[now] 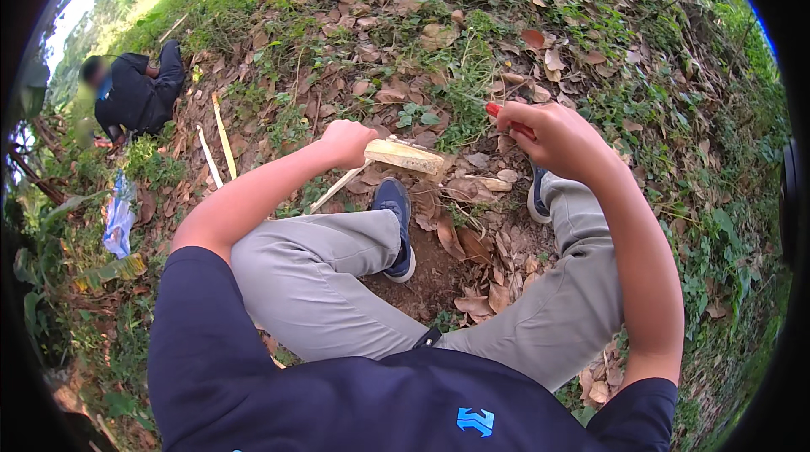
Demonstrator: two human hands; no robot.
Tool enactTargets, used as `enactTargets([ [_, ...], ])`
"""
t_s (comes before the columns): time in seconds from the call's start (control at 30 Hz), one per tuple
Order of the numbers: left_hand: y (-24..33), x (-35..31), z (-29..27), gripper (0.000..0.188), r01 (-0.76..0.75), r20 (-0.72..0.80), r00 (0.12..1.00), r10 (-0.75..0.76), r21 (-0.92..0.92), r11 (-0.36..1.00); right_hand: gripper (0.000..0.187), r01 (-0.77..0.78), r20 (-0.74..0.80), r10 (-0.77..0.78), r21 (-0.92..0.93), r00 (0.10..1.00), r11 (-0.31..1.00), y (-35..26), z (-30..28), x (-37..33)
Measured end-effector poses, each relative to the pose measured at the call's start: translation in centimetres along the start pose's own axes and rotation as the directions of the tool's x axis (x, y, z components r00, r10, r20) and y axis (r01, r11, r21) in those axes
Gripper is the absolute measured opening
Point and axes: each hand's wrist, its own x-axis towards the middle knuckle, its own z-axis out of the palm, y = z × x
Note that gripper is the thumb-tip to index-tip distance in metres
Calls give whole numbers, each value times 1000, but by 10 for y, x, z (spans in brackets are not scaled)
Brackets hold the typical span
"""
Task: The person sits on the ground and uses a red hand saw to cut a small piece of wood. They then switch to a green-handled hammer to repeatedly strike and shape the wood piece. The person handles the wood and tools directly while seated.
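Note:
My left hand (346,144) is closed around one end of a pale, split block of wood (407,157), held out in front of my knees. Gripped in my right hand (553,136), to the right of the block and apart from it, is a red-handled tool (493,109). Its working end is too thin and blurred against the grass to make out. Below the block, a thin pale stick (336,189) reaches down toward my left knee. A short wood chip (491,184) lies on the leaves between my shoes.
At the far left another person in dark clothes (143,94) sits bent over on the ground. Two pale wood strips (224,138) lie nearer, with a blue-white plastic bag (119,214) to their left. Dry leaves (477,304) and low green plants cover the slope.

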Motion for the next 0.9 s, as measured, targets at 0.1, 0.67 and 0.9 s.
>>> enactTargets([
  [0.1, -8, -23, -23, 34, 21, -16, 1000, -21, 8, 1000, 14, 77, 30, -75, -66, 997, 995, 6, 8, 5],
  [0.67, -12, -131, -14, 31, 224, 58, 974, -219, -99, 970, 50, 431, 351, -263, -591, 898, 682, 76, 137, 77],
  [0.9, -21, -144, -30, 38, 296, -189, 923, -335, -209, 932, 57, -95, 346, 217, -339, 913, 936, 82, 71, 47],
])
